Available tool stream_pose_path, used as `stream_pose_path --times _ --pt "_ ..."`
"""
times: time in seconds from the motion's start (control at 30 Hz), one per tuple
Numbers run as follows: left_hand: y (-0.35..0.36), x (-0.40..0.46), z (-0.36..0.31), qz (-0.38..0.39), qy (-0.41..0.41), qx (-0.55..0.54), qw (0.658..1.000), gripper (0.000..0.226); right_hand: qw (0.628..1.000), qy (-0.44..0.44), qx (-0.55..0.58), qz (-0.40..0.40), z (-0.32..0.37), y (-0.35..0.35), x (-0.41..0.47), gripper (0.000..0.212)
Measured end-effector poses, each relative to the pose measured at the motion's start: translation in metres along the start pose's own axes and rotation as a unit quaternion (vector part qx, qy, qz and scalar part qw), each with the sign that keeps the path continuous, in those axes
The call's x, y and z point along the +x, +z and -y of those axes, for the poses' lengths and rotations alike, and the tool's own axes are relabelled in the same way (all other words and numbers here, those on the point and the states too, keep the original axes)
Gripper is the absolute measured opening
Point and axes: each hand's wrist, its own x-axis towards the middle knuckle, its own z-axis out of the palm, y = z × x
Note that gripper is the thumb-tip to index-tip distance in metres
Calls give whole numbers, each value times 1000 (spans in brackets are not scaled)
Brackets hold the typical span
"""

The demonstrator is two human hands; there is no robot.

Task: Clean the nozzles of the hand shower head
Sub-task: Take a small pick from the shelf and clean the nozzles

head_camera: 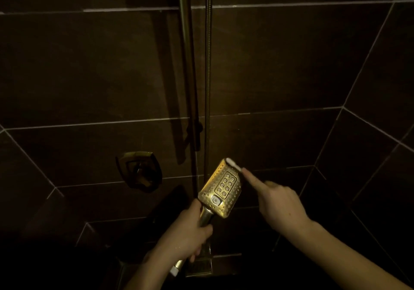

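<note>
A gold, rectangular hand shower head (220, 185) is tilted with its nozzle face towards me, low in the middle of the view. My left hand (187, 230) is wrapped around its handle just below the head. My right hand (277, 202) comes in from the right with its index finger stretched out, holding a white cotton swab (234, 164). The swab's tip rests on the top corner of the nozzle face. A white button sits near the bottom of the face.
Dark tiled walls meet in a corner on the right. A vertical slide bar (186, 65) and the shower hose (208, 65) run down the wall behind. A gold mixer handle (140, 171) sits on the wall to the left. A floor drain grate (199, 266) lies below.
</note>
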Motion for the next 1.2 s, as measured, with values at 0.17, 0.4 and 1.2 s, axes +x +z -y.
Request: stream_pose_path --times 0.17,0.4,1.2 --pt "5 3 2 -8 6 8 1000 75 986 -135 27 90 28 30 -37 102" --pt "6 -1 -5 -23 35 9 999 74 1000 3 -17 -24 6 6 2 81" --pt "2 -11 -10 -34 53 -6 998 88 998 8 -30 -54 0 -4 1 78"
